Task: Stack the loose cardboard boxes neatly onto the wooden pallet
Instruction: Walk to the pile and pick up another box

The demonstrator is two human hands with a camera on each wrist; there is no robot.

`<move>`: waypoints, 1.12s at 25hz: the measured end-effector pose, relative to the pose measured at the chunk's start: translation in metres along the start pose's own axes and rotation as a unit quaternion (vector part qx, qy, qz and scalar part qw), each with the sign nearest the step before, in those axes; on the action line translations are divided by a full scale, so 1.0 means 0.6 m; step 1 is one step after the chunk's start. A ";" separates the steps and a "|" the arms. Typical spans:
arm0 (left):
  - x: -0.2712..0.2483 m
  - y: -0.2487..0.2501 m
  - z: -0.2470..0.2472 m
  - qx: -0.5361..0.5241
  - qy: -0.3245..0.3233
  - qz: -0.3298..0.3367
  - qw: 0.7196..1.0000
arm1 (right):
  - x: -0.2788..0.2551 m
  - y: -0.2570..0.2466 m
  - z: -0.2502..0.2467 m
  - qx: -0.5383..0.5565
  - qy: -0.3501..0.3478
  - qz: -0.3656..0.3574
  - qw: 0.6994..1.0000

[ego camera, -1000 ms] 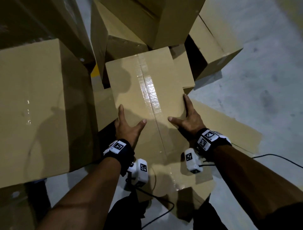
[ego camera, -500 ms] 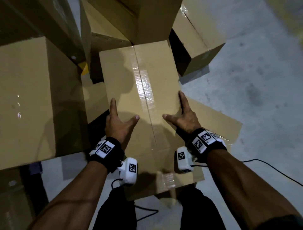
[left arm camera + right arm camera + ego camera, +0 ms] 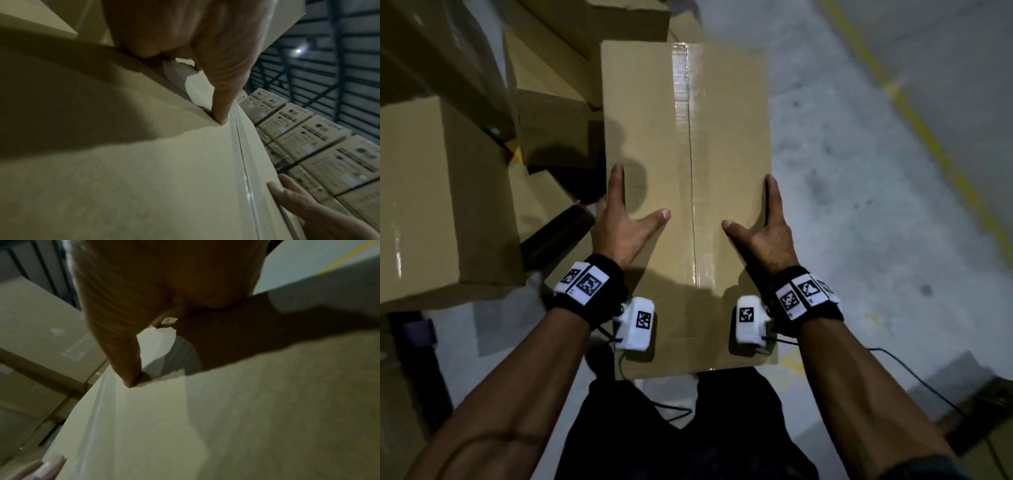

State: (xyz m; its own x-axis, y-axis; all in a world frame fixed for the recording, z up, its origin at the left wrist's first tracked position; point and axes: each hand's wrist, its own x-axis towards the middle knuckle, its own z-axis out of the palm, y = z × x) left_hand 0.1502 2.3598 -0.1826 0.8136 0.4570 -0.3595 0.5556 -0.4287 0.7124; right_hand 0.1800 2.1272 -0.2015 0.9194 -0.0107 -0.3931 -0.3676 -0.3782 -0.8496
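The left hand (image 3: 621, 224) grips the left edge of a long taped cardboard box (image 3: 685, 178), thumb spread flat on its top face and fingers reaching over the side. The right hand (image 3: 767, 233) mirrors it on the right edge. The box hangs in the air ahead of the person, its long axis running toward 12 o'clock, above the concrete floor (image 3: 859, 171).

The grip sits near the close end, so most of the box's length lies beyond the hands. The far end could dip and pull the smooth cardboard out from under the thumbs.

At 9 to 11 o'clock, loose brown boxes (image 3: 441, 192) stand jumbled close by. A swing to that side could knock the far corner into them and twist the hold.

The wooden pallet shows in no view, so where the box must go cannot be judged. Wrist-camera cables (image 3: 914, 380) trail by the legs, a possible snag when stepping.
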 end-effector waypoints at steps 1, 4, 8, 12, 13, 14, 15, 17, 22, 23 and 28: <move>-0.019 0.028 0.003 0.000 -0.002 0.020 1.000 | -0.021 -0.011 -0.029 -0.001 0.019 -0.014 1.000; -0.064 0.074 0.011 0.003 -0.020 0.111 0.994 | -0.083 -0.021 -0.091 0.006 0.077 -0.023 0.997; -0.136 0.126 0.010 0.007 -0.061 0.170 0.983 | -0.197 -0.025 -0.150 0.040 0.166 -0.036 0.985; -0.224 0.144 0.004 0.007 -0.091 0.244 0.966 | -0.319 -0.023 -0.178 0.050 0.245 -0.038 0.967; -0.250 0.144 0.005 0.007 -0.105 0.257 0.961 | -0.354 -0.016 -0.184 0.049 0.265 -0.037 0.962; -0.271 0.140 0.007 0.006 -0.116 0.267 0.957 | -0.382 -0.008 -0.188 0.046 0.282 -0.034 0.958; -0.298 0.137 0.008 0.001 -0.130 0.283 0.950 | -0.416 0.000 -0.191 0.047 0.303 -0.031 0.951; -0.344 0.134 0.016 -0.015 -0.156 0.306 0.939 | -0.476 0.017 -0.201 0.047 0.339 -0.029 0.939; -0.442 0.158 0.082 -0.006 -0.227 0.349 0.909 | -0.585 0.087 -0.253 0.057 0.417 0.002 0.907; -0.461 0.173 0.105 -0.001 -0.240 0.356 0.903 | -0.598 0.104 -0.272 0.062 0.435 0.006 0.898; -0.551 0.250 0.247 0.018 -0.291 0.385 0.876 | -0.632 0.193 -0.400 0.075 0.496 0.029 0.865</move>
State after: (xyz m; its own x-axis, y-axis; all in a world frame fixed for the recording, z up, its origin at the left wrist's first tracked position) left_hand -0.0096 2.0287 -0.0462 0.8931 -0.4486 -0.0336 -0.2005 -0.4638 0.8629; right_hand -0.1780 1.8656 -0.0663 0.5393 -0.8421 -0.0055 -0.3632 -0.2267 -0.9037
